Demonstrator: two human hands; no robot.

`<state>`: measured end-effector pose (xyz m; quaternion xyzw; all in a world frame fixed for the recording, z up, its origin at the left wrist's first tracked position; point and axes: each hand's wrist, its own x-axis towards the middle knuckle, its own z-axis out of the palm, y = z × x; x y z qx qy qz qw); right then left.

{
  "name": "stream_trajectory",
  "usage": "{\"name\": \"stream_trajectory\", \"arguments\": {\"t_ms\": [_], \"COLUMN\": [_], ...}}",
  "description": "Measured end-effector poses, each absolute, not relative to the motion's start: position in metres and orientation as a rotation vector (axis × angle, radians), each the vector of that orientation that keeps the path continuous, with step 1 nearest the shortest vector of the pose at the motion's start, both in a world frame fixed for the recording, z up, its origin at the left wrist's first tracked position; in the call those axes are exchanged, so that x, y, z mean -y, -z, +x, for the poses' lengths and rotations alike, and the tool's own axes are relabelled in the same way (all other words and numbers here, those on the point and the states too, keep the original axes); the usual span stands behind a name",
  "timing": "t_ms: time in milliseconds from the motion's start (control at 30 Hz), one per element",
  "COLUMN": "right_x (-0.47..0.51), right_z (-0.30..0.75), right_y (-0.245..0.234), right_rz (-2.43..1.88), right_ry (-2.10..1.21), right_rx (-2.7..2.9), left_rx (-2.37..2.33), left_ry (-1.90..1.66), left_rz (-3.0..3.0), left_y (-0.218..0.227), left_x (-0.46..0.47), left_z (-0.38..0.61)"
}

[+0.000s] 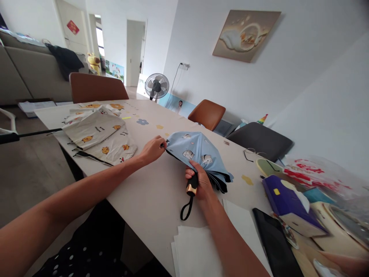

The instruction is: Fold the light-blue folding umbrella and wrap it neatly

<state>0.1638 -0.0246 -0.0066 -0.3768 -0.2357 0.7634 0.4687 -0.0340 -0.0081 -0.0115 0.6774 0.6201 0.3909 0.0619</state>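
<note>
Pale table (150, 196) beneath, left hand (155, 149) pinches the blue umbrella (198, 148) at its left edge; right hand (201, 182) curls round its near-pointing handle (191, 188)

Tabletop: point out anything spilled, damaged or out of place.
One oddity: the cream umbrella lies loosely bunched, its dark shaft jutting past the edge of the table. The blue umbrella in hand shows no visible damage, and nothing looks spilled.
</note>
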Motion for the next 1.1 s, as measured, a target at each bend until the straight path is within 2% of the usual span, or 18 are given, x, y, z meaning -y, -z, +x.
{"name": "stream_trajectory", "arguments": {"t_ms": [233, 333, 433, 567, 733, 1000, 1100], "right_x": [0.023, 0.026, 0.029, 0.032, 0.034, 0.041, 0.047], "right_z": [0.171, 0.169, 0.164, 0.156, 0.15, 0.148, 0.148], "right_y": [0.003, 0.002, 0.001, 0.001, 0.002, -0.002, -0.006], "right_rz": [-0.948, -0.987, -1.013, -1.066, -1.036, -1.02, -0.956], "right_ry": [-1.809, -1.828, -1.801, -1.76, -1.683, -1.763, -1.887], "right_rx": [0.64, 0.687, 0.684, 0.672, 0.794, 0.888, 0.914], "left_rx": [-1.993, -1.991, -1.763, -1.443, -1.494, -1.455, -1.413], "left_ry": [-0.928, -1.14, -1.365, -1.256, -1.074, -1.316, -1.441], "left_rz": [2.042, 1.996, 2.018, 2.016, 1.863, 1.531, 1.29], "left_y": [0.016, 0.013, 0.002, -0.015, -0.029, -0.043, -0.047], "left_x": [0.004, 0.005, 0.012, 0.016, 0.003, -0.038, -0.056], "left_z": [-0.042, -0.035, -0.016, 0.021, 0.052, 0.062, 0.049]}}
